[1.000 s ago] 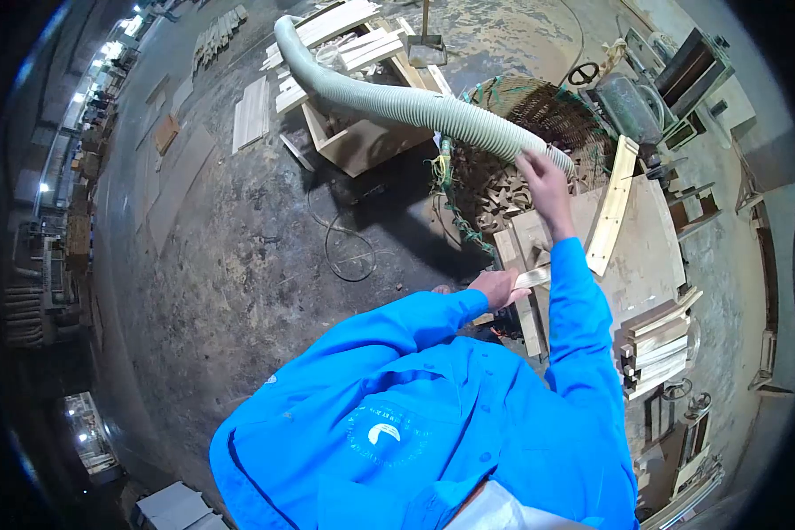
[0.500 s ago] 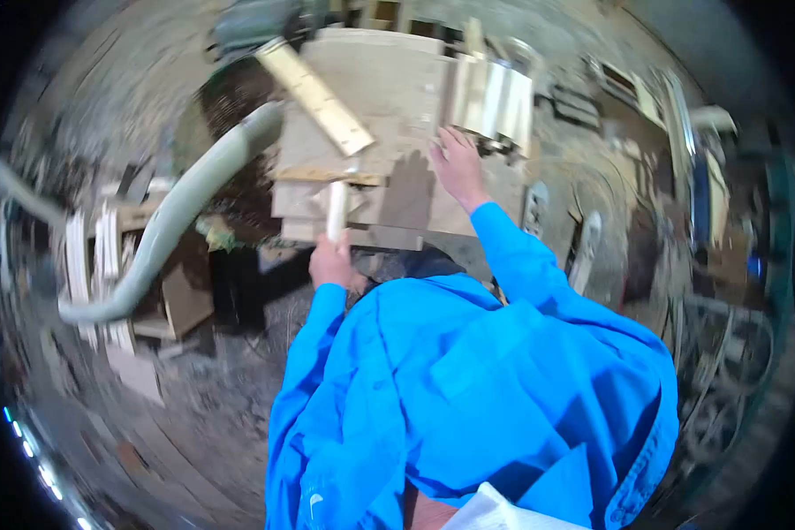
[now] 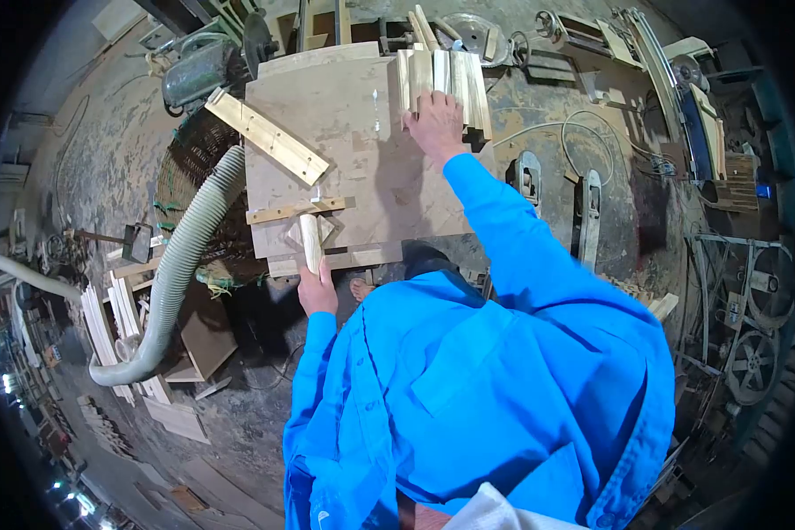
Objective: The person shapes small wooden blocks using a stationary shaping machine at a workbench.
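My left hand [image 3: 317, 289] is closed around the near end of a short pale wooden piece [image 3: 309, 240]. The piece's far end rests by a small wooden block and a narrow wooden strip [image 3: 296, 210] at the board's near left. My right hand [image 3: 435, 124] lies over the near ends of several wooden strips [image 3: 451, 75] stacked side by side at the far right of the work surface. Its fingers are spread and touch the strips. Part of the strips is hidden under it. A wooden bar with holes [image 3: 269, 137] lies slantwise on the tabletop [image 3: 353, 106].
A ribbed hose [image 3: 181, 265] curves along the left, leading to a woven basket [image 3: 190, 172] beside the table. A motor [image 3: 201, 78] stands at the back left. Two metal hand planes [image 3: 589, 212] sit at the right, with a loose cable [image 3: 565, 132] behind them.
My right hand has moved from beside the strips onto their near ends. The left hand still holds the wooden piece. The whole view has shifted and become sharper.
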The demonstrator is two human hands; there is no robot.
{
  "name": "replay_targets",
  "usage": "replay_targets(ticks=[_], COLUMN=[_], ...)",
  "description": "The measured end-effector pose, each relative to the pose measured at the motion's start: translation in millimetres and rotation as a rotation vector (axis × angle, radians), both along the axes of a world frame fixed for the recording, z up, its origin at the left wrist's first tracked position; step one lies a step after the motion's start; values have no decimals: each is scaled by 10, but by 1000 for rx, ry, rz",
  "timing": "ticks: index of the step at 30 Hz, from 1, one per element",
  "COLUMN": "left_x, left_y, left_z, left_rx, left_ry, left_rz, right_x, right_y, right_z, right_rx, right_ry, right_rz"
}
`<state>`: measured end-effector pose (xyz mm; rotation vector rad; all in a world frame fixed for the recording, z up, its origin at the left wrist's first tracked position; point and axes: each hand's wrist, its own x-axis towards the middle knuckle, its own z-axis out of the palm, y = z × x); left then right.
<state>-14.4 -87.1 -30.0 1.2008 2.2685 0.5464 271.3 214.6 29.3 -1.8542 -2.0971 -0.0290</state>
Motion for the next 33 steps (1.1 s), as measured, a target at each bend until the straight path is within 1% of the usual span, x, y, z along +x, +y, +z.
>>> replay_targets(ticks=[1,2,4,5,11,13,14,16,20,22,24,26,28,30,31,33], left_x=[4,11,8,-3,24,22,13,-15,-24,-88,-48,4,114,90,80,87], left_y=[-13,-10,-11,-19,-78,-66,-61,-42,-98,-253,-239,-245,-178,-186,-175,-159], left_z=[-18,2,41,40,13,19,-5,-53,42,55,71,76,140,159,172,154], left_rx=[-13,-14,-12,-12,-13,2,2,23,1,-33,24,-58,-29,-11,-29,-48], left_ry=[10,9,27,28,27,44,44,45,27,66,60,77,26,38,31,17], left_rz=[7,7,15,17,19,-3,-1,-10,86,70,60,44,35,32,43,40], right_x=[14,10,-25,-52,-119,-137,-161,-223,-464,-713,-885,-1061,-1206,-1513,-1658,-1879], right_y=[18,-13,-118,-124,-96,-39,-4,60,20,-28,-64,-52,23,118,165,219], right_z=[-13,-41,-110,-119,-128,-101,-99,-97,27,-94,-36,-127,-360,-497,-527,-516], right_rx=[-87,-88,79,79,-3,-85,-85,-179,-128,-69,-137,-121,-143,-171,-173,-260], right_ry=[-26,-27,-127,-126,-11,29,29,160,253,308,367,324,356,311,323,328], right_rz=[-23,-23,76,78,75,-3,-1,-111,-35,137,228,395,418,519,521,470])
